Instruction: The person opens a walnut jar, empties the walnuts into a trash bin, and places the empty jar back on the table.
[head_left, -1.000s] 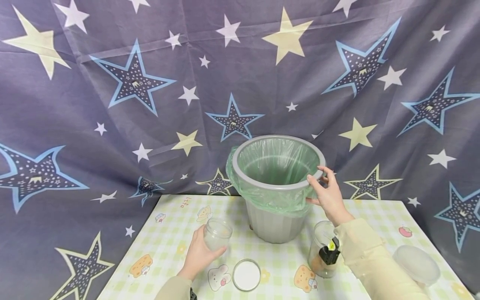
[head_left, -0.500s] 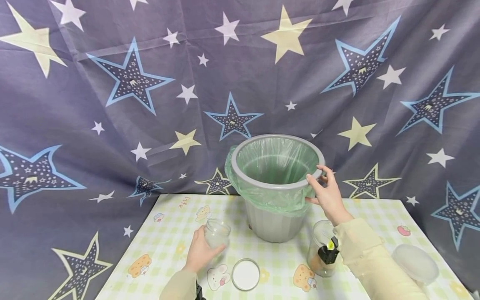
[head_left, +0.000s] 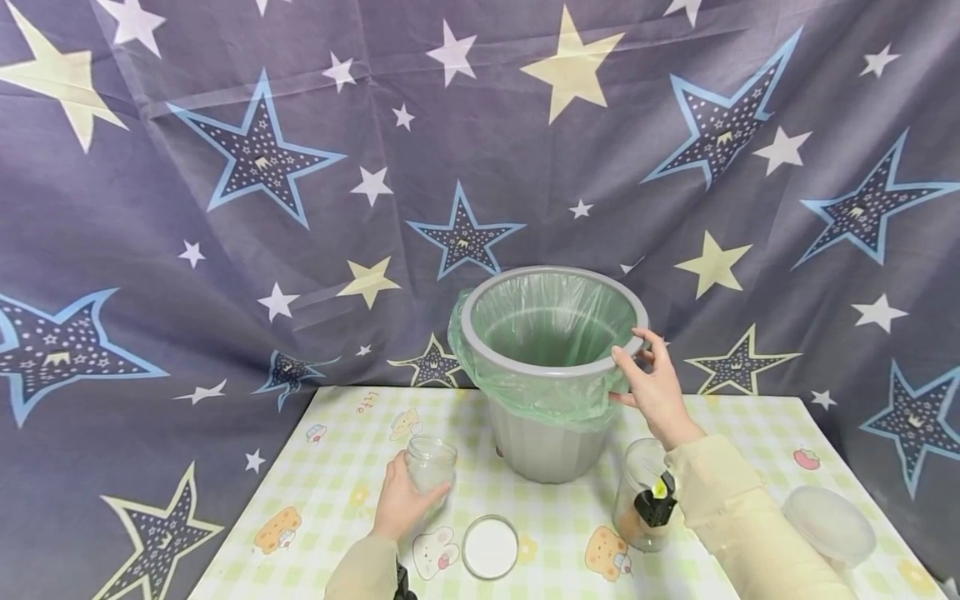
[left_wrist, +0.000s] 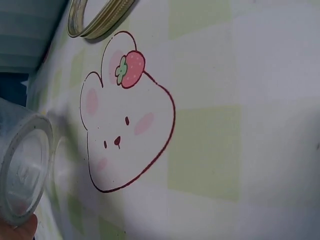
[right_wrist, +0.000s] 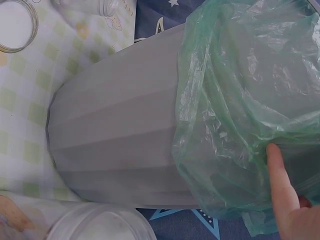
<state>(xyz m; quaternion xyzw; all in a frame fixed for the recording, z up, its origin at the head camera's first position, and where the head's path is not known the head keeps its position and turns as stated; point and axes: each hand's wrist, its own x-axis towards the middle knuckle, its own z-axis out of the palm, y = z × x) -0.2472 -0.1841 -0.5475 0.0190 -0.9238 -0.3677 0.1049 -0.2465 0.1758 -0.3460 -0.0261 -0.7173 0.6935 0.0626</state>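
My left hand [head_left: 405,493] grips a clear glass jar [head_left: 432,465] from its left side, thumb across the front. The jar's mouth faces up and no lid is on it. Its round base [left_wrist: 25,172] shows in the left wrist view, lifted off the table, with a fingertip beside it. My right hand [head_left: 656,387] pinches the rim of a grey trash can [head_left: 551,454] at its right side. A green trash bag [head_left: 540,396] lines the can and folds out over its wall. In the right wrist view, one finger [right_wrist: 282,185] presses against the bag.
A round jar lid [head_left: 491,547] lies flat in front of the can. Another clear jar [head_left: 643,467] stands by my right forearm, partly hidden. A translucent, rounded container [head_left: 828,525] sits at the right. A star-patterned cloth [head_left: 465,100] hangs behind the checked table [head_left: 337,467].
The head view has shifted slightly. My left wrist has turned a little and its sleeve shows further right, with the jar still in hand. The right hand stays on the rim.
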